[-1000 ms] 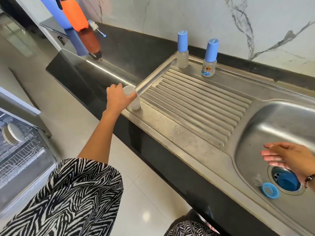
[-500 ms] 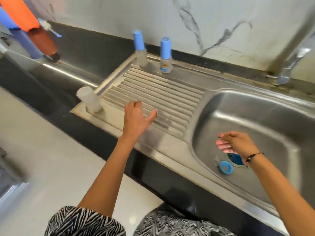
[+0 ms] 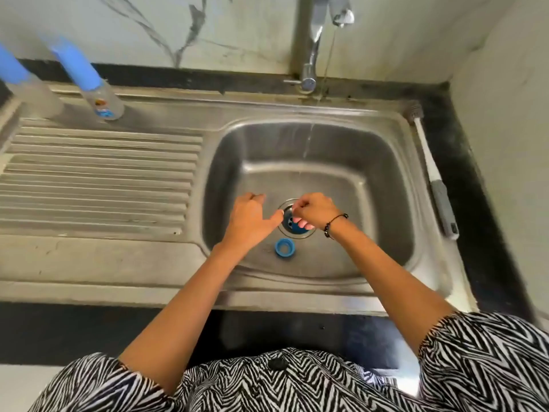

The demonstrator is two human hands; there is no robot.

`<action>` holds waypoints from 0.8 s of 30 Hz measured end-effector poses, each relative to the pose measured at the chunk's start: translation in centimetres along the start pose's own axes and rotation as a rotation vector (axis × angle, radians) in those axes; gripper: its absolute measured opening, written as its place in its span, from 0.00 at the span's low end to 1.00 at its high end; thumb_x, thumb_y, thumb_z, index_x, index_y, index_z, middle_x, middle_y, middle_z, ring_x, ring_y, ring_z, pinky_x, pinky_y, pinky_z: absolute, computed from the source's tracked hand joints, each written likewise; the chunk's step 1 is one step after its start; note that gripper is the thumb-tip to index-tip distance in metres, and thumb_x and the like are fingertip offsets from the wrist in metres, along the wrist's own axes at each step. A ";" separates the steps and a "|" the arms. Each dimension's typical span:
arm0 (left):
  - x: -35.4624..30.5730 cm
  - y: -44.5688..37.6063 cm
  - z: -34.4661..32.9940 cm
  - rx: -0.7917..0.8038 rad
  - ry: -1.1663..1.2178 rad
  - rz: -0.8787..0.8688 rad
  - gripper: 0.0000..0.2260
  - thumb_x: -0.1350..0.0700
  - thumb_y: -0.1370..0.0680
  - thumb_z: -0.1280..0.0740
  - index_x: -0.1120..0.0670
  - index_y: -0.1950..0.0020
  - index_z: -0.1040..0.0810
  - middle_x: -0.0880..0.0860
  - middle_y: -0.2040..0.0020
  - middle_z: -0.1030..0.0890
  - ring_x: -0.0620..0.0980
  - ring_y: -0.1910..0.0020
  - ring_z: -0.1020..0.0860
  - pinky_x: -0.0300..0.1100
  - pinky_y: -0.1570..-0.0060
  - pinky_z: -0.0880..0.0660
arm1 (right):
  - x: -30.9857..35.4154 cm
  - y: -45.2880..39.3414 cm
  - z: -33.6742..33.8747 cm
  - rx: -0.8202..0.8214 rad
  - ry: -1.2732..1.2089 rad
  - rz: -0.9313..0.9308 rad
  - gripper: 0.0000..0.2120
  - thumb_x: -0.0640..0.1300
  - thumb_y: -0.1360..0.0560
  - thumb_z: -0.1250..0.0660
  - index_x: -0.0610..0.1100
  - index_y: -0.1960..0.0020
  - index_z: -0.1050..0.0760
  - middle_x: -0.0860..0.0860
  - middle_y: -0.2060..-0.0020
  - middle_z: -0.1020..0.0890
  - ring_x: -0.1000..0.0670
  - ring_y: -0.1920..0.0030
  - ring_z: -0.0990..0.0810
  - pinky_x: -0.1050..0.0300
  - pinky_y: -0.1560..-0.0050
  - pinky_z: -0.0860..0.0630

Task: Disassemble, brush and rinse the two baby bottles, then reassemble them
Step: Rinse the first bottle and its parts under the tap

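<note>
My right hand (image 3: pixel 313 211) pinches a small clear piece over the drain, my left hand (image 3: pixel 252 218) is loose and holds nothing, the blue ring (image 3: pixel 284 247) lies just below them, so I should hold tight.

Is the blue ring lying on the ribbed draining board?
No, the blue ring lies on the sink basin floor, beside the drain.
</note>
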State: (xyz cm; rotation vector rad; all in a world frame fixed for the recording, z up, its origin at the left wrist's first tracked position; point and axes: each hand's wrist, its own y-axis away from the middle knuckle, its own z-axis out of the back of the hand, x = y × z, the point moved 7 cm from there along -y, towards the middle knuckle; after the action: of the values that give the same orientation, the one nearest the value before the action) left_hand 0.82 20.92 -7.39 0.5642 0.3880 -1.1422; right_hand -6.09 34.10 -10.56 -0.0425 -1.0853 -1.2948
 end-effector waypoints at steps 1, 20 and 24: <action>-0.3 -0.3 -0.7 0.026 -0.004 -0.005 0.23 0.50 0.24 0.33 0.62 0.34 0.27 0.61 0.39 0.25 0.58 0.36 0.30 0.44 0.37 0.34 | -0.1 -0.2 0.0 -0.004 0.105 0.019 0.10 0.36 0.26 0.38 0.44 0.64 0.25 0.42 0.61 0.19 0.42 0.55 0.18 0.51 0.51 0.21; 2.3 -4.6 -6.3 0.361 -0.181 0.132 0.17 0.67 0.25 0.40 0.63 0.38 0.24 0.62 0.38 0.23 0.61 0.38 0.26 0.46 0.38 0.30 | -3.4 -6.2 -6.3 0.231 0.791 0.208 0.12 0.39 0.25 0.38 0.37 0.42 0.27 0.39 0.43 0.24 0.38 0.44 0.24 0.49 0.49 0.26; 2.5 -4.9 -6.6 0.376 -0.174 0.150 0.17 0.67 0.26 0.40 0.63 0.38 0.24 0.61 0.40 0.22 0.60 0.39 0.26 0.46 0.39 0.29 | -3.5 -4.7 -9.5 0.420 0.951 0.314 0.17 0.52 0.24 0.37 0.40 0.44 0.25 0.43 0.47 0.21 0.43 0.48 0.21 0.52 0.54 0.25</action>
State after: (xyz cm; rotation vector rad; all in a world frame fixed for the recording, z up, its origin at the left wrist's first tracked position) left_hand -2.82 21.56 -15.20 0.8010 -0.0226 -1.1150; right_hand -3.48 29.56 -20.47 0.6348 -0.4644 -0.6349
